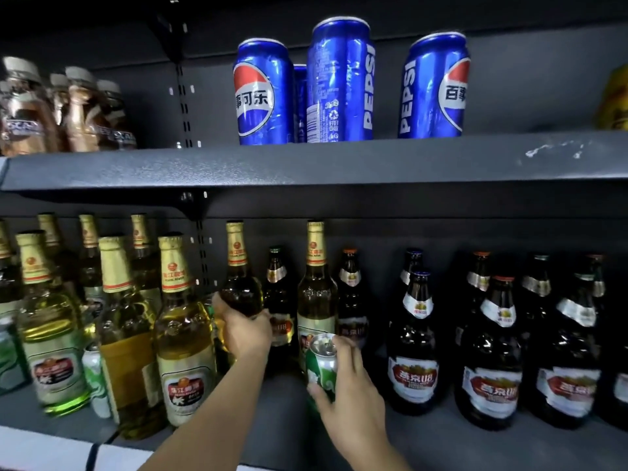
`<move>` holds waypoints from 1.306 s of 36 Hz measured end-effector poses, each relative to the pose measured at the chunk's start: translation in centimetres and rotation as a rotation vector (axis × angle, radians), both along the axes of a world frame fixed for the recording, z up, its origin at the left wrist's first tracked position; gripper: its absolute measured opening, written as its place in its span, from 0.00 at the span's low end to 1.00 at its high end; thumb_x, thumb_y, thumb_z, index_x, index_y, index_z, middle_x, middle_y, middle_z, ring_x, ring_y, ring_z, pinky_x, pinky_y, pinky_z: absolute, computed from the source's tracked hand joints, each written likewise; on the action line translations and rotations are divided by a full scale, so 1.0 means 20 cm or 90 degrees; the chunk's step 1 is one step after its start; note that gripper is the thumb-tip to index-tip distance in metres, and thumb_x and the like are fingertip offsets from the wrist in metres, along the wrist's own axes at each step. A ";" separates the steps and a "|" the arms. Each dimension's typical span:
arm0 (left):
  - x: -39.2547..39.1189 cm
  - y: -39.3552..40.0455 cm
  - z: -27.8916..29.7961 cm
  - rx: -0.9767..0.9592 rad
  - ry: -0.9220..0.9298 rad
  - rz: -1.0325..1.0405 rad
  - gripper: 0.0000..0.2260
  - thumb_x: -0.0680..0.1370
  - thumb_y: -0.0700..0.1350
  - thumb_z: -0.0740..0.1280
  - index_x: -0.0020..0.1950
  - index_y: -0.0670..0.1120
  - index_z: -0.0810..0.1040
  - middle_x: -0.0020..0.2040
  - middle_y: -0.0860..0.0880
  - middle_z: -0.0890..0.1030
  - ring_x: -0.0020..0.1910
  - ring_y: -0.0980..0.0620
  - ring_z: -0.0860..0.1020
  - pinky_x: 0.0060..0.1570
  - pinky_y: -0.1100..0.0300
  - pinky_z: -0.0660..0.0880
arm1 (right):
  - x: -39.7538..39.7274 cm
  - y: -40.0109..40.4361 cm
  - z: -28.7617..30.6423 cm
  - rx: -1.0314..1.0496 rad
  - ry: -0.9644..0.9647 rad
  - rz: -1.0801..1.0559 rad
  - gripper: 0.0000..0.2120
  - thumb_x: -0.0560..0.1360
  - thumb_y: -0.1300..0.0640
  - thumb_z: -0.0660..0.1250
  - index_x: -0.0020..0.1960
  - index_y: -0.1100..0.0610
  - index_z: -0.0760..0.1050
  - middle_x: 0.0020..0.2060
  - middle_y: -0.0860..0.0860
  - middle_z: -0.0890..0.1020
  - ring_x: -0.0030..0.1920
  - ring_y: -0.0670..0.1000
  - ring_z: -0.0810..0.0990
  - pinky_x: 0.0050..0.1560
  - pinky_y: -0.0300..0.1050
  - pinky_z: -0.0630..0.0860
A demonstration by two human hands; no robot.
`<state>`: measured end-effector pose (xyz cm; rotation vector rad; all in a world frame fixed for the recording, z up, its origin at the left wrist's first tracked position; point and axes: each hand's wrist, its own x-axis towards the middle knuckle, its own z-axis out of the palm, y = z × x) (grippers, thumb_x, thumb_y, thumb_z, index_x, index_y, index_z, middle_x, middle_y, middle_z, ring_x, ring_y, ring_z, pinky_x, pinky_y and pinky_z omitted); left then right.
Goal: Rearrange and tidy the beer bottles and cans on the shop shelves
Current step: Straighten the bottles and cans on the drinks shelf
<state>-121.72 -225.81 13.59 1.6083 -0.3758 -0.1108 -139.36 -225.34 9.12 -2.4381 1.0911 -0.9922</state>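
Observation:
On the lower shelf (424, 447) my left hand (246, 331) grips a gold-foil-necked beer bottle (239, 283) by its shoulder, just right of a group of similar pale-beer bottles (183, 334). My right hand (350, 396) holds a green and white can (321, 365) at the shelf's middle, in front of another gold-necked bottle (316, 294). To the right stand several dark brown bottles with red labels (413, 341). A second green can (97, 379) sits low between the pale bottles on the left.
The upper shelf (306, 164) carries blue Pepsi cans (339, 79) in the middle, brown plastic drink bottles (51, 110) at the left and something yellow (615, 100) at the far right edge. A shelf bracket (195, 205) hangs behind the pale bottles.

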 end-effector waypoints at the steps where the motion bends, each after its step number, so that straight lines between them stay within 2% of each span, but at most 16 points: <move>1: 0.03 -0.01 -0.01 -0.002 0.005 0.003 0.41 0.74 0.39 0.71 0.76 0.54 0.48 0.66 0.39 0.71 0.64 0.35 0.72 0.64 0.43 0.69 | 0.00 0.00 0.00 0.001 0.002 0.002 0.32 0.77 0.43 0.63 0.73 0.46 0.50 0.71 0.39 0.53 0.64 0.45 0.70 0.49 0.38 0.73; 4: 0.09 -0.05 -0.02 0.005 -0.009 0.007 0.43 0.72 0.40 0.72 0.74 0.60 0.46 0.71 0.40 0.64 0.68 0.36 0.68 0.65 0.39 0.68 | -0.01 -0.01 0.00 0.008 0.005 0.009 0.33 0.76 0.44 0.64 0.73 0.45 0.49 0.72 0.39 0.51 0.65 0.44 0.70 0.51 0.38 0.73; 8: 0.14 -0.07 -0.01 0.023 -0.016 -0.010 0.44 0.73 0.39 0.71 0.76 0.55 0.44 0.73 0.39 0.58 0.70 0.37 0.64 0.67 0.40 0.65 | -0.01 -0.01 -0.01 0.013 0.008 0.012 0.33 0.76 0.43 0.64 0.73 0.45 0.48 0.72 0.38 0.52 0.65 0.44 0.70 0.52 0.39 0.75; 12: 0.12 -0.04 -0.03 -0.010 -0.087 0.015 0.48 0.72 0.36 0.73 0.78 0.50 0.42 0.77 0.42 0.54 0.75 0.41 0.57 0.74 0.47 0.57 | -0.01 -0.01 -0.01 0.013 0.006 0.014 0.33 0.75 0.43 0.65 0.72 0.45 0.50 0.72 0.39 0.54 0.65 0.45 0.71 0.52 0.40 0.74; 15: -0.01 -0.01 -0.03 -0.034 -0.163 0.057 0.44 0.74 0.36 0.70 0.79 0.48 0.43 0.79 0.44 0.48 0.78 0.46 0.48 0.75 0.53 0.48 | 0.00 -0.01 0.00 0.019 0.017 0.004 0.33 0.76 0.43 0.65 0.73 0.46 0.49 0.72 0.41 0.54 0.65 0.46 0.72 0.50 0.40 0.74; 18: -0.17 0.03 -0.04 -0.093 -0.323 0.123 0.34 0.76 0.38 0.68 0.77 0.44 0.55 0.76 0.43 0.59 0.75 0.46 0.57 0.73 0.54 0.54 | 0.00 0.00 0.00 0.026 0.016 -0.004 0.35 0.76 0.44 0.65 0.74 0.46 0.47 0.72 0.41 0.55 0.65 0.46 0.72 0.50 0.41 0.74; 20: -0.24 0.03 -0.03 -0.119 -0.368 0.058 0.28 0.76 0.43 0.69 0.74 0.44 0.62 0.70 0.45 0.68 0.70 0.48 0.65 0.69 0.50 0.64 | 0.00 0.00 0.01 0.036 0.017 -0.012 0.38 0.76 0.44 0.65 0.76 0.47 0.43 0.73 0.43 0.55 0.66 0.46 0.71 0.52 0.41 0.74; 22: -0.25 0.01 0.02 -0.088 -0.332 -0.082 0.30 0.74 0.54 0.70 0.72 0.45 0.64 0.68 0.48 0.71 0.68 0.51 0.68 0.64 0.53 0.68 | 0.00 -0.01 0.02 0.063 0.017 -0.024 0.43 0.75 0.43 0.66 0.77 0.49 0.39 0.74 0.44 0.55 0.68 0.47 0.69 0.54 0.42 0.73; 24: -0.23 -0.03 0.07 -0.018 -0.284 -0.210 0.39 0.68 0.64 0.71 0.73 0.48 0.62 0.66 0.52 0.72 0.66 0.54 0.69 0.63 0.54 0.69 | 0.00 -0.02 0.04 0.086 0.007 -0.037 0.46 0.73 0.43 0.69 0.77 0.49 0.40 0.73 0.44 0.56 0.69 0.47 0.68 0.54 0.43 0.73; 26: -0.22 -0.08 0.10 0.045 -0.180 -0.303 0.46 0.63 0.64 0.76 0.74 0.49 0.60 0.64 0.53 0.73 0.64 0.54 0.71 0.64 0.53 0.70 | -0.01 -0.01 0.05 0.092 -0.009 -0.040 0.43 0.72 0.44 0.71 0.76 0.47 0.46 0.70 0.42 0.58 0.67 0.46 0.70 0.50 0.42 0.74; 28: -0.21 -0.12 0.07 0.083 -0.091 -0.342 0.41 0.62 0.56 0.80 0.68 0.47 0.65 0.59 0.51 0.78 0.61 0.51 0.76 0.62 0.53 0.73 | -0.03 0.00 0.03 0.091 -0.032 -0.034 0.38 0.70 0.45 0.72 0.72 0.44 0.54 0.65 0.40 0.60 0.63 0.45 0.72 0.46 0.42 0.75; 30: -0.22 -0.15 0.04 0.111 -0.089 -0.319 0.33 0.63 0.50 0.81 0.62 0.48 0.69 0.53 0.52 0.79 0.56 0.51 0.78 0.59 0.53 0.75 | -0.05 0.02 0.01 0.090 -0.069 -0.037 0.34 0.69 0.46 0.73 0.68 0.42 0.58 0.61 0.39 0.62 0.60 0.45 0.73 0.44 0.42 0.75; 33: -0.26 -0.12 0.03 0.123 -0.139 -0.257 0.29 0.63 0.53 0.80 0.57 0.49 0.69 0.48 0.54 0.79 0.49 0.52 0.78 0.53 0.55 0.76 | -0.06 0.03 -0.01 0.085 -0.097 -0.043 0.35 0.68 0.46 0.73 0.68 0.41 0.58 0.62 0.38 0.64 0.62 0.45 0.72 0.46 0.43 0.75; 36: -0.31 -0.05 0.04 0.142 -0.186 -0.213 0.28 0.64 0.54 0.79 0.56 0.49 0.68 0.44 0.56 0.76 0.45 0.53 0.75 0.46 0.59 0.73 | -0.09 0.04 0.00 0.092 -0.109 -0.047 0.34 0.68 0.46 0.73 0.69 0.41 0.58 0.61 0.40 0.69 0.62 0.46 0.71 0.48 0.43 0.73; 42: -0.30 0.09 0.03 0.164 -0.158 -0.149 0.31 0.63 0.58 0.78 0.60 0.50 0.68 0.53 0.50 0.80 0.52 0.46 0.79 0.53 0.50 0.77 | -0.15 0.07 0.01 0.090 -0.170 -0.064 0.36 0.67 0.49 0.76 0.69 0.44 0.61 0.62 0.42 0.72 0.62 0.48 0.71 0.52 0.46 0.74; 47: -0.25 0.16 0.04 0.165 -0.124 -0.100 0.32 0.65 0.57 0.77 0.62 0.49 0.66 0.55 0.48 0.79 0.53 0.44 0.78 0.53 0.48 0.78 | -0.16 0.10 0.03 0.122 -0.140 -0.052 0.38 0.67 0.47 0.76 0.70 0.43 0.58 0.62 0.42 0.72 0.62 0.47 0.72 0.51 0.43 0.73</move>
